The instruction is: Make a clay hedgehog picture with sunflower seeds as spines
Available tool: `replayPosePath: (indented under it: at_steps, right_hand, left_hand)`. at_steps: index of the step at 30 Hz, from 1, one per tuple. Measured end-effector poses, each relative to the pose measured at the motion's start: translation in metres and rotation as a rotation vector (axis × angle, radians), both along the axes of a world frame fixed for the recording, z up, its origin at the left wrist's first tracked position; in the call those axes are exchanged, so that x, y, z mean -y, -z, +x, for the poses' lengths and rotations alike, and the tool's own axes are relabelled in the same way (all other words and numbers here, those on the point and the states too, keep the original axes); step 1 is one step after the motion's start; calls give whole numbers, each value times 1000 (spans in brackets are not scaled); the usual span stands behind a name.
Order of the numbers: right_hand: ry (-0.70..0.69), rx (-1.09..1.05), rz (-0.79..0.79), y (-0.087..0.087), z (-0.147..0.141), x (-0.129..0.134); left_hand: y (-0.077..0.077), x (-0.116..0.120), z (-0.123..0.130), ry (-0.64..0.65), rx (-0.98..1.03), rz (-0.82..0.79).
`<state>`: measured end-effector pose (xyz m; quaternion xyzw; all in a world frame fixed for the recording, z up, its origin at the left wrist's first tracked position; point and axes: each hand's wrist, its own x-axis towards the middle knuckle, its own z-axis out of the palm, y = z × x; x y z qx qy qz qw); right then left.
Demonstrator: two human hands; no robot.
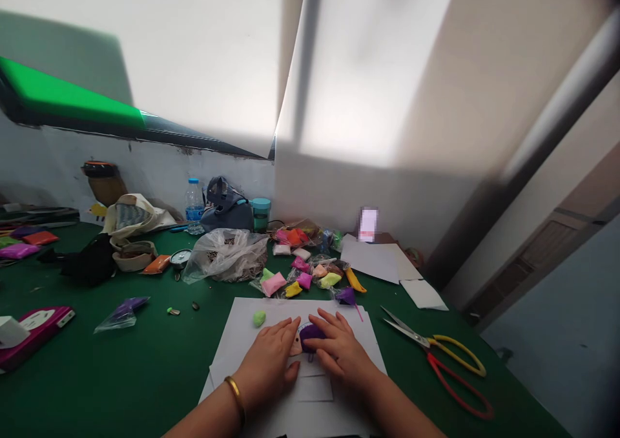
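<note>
A stack of white paper (232, 341) lies before me, with a drawing in thin lines on the top sheet. On the drawing are a purple clay piece (309, 336) and a peach-coloured clay piece (296, 345) with a small dark dot. My left hand (271, 354) rests on the sheet with its fingers stretched out, its tips beside the peach piece. Spread fingers of my right hand (341, 351) lie over the right part of the purple piece and partly hide it. A light green clay lump (259, 318) sits near the sheet's upper left.
Large scissors (426, 342) with yellow and red handles lie apart at the right. Several clay packets (303, 280) and a clear plastic bag (230, 254) are behind the paper. A purple clay packet (123, 312) and a magenta box (39, 336) stand left.
</note>
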<state>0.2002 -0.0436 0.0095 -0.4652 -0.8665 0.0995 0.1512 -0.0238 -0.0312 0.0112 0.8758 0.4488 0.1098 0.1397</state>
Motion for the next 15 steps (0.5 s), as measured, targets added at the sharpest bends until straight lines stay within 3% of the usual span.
replayPosePath:
  at_steps: [15]
  right_hand:
    - [-81,59,56,0,0,0]
  left_hand:
    - [1,-1,1,-9,18,-13]
